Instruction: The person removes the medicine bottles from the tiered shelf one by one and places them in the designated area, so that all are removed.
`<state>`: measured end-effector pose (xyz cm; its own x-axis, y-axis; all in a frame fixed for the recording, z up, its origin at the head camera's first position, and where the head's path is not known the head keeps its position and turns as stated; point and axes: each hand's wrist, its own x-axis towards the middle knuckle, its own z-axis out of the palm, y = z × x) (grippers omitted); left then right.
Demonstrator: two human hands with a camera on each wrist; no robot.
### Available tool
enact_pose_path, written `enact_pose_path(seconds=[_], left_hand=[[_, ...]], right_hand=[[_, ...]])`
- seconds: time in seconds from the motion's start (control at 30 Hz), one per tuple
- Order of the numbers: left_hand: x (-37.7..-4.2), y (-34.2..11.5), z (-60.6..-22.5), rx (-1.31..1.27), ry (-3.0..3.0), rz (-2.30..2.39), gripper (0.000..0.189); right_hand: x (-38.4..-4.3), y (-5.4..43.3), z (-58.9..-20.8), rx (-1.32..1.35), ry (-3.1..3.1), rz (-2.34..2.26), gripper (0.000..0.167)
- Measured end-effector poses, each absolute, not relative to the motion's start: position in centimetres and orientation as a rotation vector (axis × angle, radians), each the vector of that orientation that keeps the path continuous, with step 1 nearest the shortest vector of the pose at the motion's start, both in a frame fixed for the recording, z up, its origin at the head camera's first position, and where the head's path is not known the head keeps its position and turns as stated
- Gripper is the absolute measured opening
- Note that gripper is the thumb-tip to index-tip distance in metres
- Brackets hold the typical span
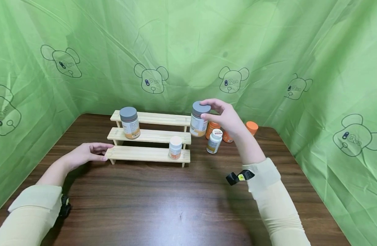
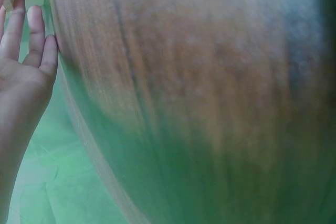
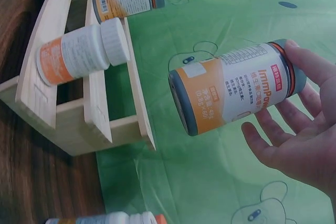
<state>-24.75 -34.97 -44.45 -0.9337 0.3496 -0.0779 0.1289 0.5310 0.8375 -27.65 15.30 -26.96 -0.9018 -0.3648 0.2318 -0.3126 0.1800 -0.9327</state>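
My right hand [image 1: 226,116] grips a supplement bottle [image 3: 231,90] by its grey lid, with thumb and fingertips around the lid. It is held up beside the right end of a three-step wooden rack [image 1: 148,153]; its label is white and orange. My left hand [image 1: 80,156] touches the left end of the rack's lowest step, fingers mostly straight in the left wrist view. A similar grey-lidded bottle [image 1: 131,124] stands on the middle step at the left. On the lowest step, near the right end, stands a small white bottle [image 1: 175,148].
Right of the rack, a white bottle [image 1: 214,141] stands upright on the dark wooden table [image 1: 163,205]. Behind it are orange bottles [image 1: 213,128], partly hidden by my right hand, and an orange lid [image 1: 252,127]. Green cloth [image 1: 188,44] encloses the back and sides.
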Motion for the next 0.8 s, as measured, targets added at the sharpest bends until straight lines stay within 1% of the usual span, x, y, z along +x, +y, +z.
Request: enact_pose_path(seconds=[0.3,0.57,0.8], left_hand=[[-24.8,-35.0,-44.6,0.391,2.540,1.353,0.060],[-25.3,-35.3,-45.0,0.405,2.543,1.350,0.060],[-25.7,-35.6,-45.5,0.411,2.541,1.346,0.060]], right_hand=[[-27.0,17.7,-26.9,-0.646,2.436,-1.791,0.044],[-26.9,19.5,-27.4,-0.687,2.439,-1.813,0.040],[-26.8,21.2,-28.4,-0.648,2.492,-1.781,0.040]])
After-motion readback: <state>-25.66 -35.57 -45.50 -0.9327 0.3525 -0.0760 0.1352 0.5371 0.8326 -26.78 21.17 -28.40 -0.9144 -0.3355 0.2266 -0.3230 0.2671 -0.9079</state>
